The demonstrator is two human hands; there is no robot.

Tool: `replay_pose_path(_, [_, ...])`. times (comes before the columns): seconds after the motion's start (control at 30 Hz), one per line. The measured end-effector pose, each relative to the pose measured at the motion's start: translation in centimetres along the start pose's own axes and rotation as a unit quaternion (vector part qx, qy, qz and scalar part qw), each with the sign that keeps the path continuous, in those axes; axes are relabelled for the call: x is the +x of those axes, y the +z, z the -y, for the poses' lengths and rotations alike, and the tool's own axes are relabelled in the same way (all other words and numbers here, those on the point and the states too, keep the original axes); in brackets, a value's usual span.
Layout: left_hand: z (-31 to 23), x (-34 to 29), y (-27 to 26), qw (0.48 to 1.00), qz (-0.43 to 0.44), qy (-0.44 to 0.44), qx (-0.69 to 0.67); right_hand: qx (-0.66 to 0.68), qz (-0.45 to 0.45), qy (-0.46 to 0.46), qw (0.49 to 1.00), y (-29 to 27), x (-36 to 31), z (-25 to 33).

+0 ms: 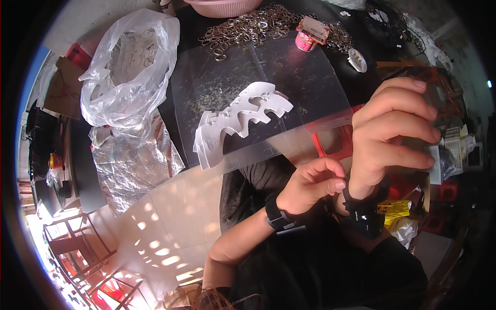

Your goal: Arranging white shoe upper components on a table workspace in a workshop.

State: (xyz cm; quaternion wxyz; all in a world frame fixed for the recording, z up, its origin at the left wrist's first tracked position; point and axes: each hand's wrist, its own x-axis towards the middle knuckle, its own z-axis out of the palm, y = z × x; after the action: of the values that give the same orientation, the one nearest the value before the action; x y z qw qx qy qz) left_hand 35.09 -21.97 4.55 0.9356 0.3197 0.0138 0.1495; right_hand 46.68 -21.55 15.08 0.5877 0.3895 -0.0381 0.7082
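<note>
Grey-white scalloped strips [232, 116] lie overlapping on the clear table cover [320, 85] while I have the right hand [388, 129] raised, fingers parted, and the left hand [311, 187] curled, any pinch unclear: likely a pause, the next grip calling for a leftward reach.

Basket [223, 11]: pink, top centre
Cables [388, 25]: dark, upper right
Packet [397, 210]: yellow, lower right
Chair [77, 245]: lower left
</note>
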Motion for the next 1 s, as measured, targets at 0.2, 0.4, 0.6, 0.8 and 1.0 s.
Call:
replay_pose_path(0.2, [0.6, 0.3, -0.2, 0.998, -0.045, 0.050, -0.011, 0.020, -0.007, 0.001, 1.000, -0.3, 0.0, 0.4])
replay_pose_path(0.4, [0.9, 0.2, -0.2, 0.996, -0.055, 0.039, -0.054, 0.027, -0.010, -0.008, 1.000, -0.6, 0.1, 1.0])
replay_pose_path(0.6, [0.3, 0.1, 0.3, 0.981, -0.082, 0.151, 0.088, 0.032, 0.019, -0.041, 0.998, 0.3, -0.1, 1.5])
replay_pose_path(0.8, [-0.2, -0.4, 1.1, 0.893, -0.087, 0.264, 0.354, 0.009, -0.006, -0.075, 0.997, 0.2, 0.1, 3.0])
replay_pose_path(1.0, [0.6, -0.2, 0.6, 0.939, -0.020, 0.166, 0.301, 0.048, -0.052, -0.112, 0.991, -0.7, 0.0, 3.6])
